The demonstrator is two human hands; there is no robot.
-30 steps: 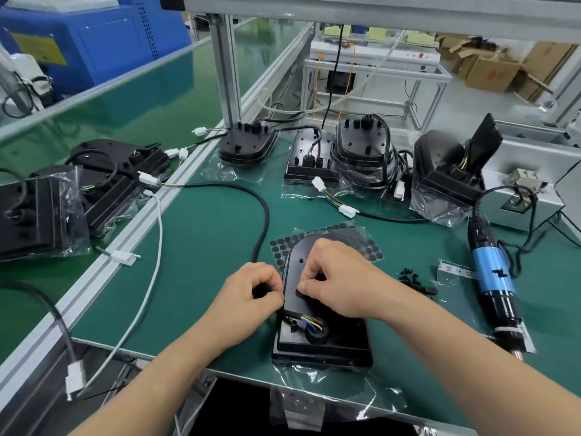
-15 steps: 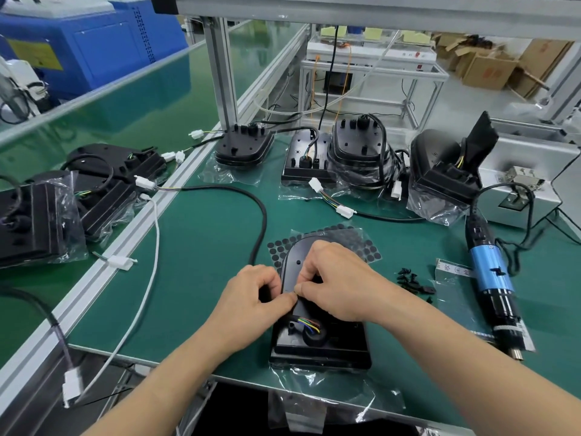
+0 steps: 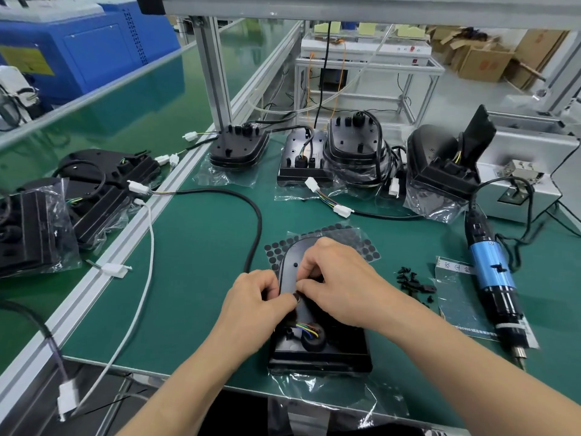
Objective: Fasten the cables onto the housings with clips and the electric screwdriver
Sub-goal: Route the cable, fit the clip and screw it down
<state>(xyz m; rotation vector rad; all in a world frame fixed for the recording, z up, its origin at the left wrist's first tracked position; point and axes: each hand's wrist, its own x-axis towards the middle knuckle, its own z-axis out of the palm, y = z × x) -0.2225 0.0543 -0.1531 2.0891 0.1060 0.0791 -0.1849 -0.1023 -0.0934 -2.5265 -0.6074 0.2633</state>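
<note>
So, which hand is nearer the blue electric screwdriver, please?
Right. The right hand is on the housing, left of the screwdriver; the left hand is farther left.

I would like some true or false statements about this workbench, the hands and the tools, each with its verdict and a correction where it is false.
1. The right hand holds the electric screwdriver. False: the screwdriver lies untouched on the green mat; the hand is on the nearest housing.
2. The left hand is also at that housing. True.
3. A sheet of round black pads lies at the housing's far end. True.
4. The small black parts lie left of the housing. False: they lie to its right.
</note>
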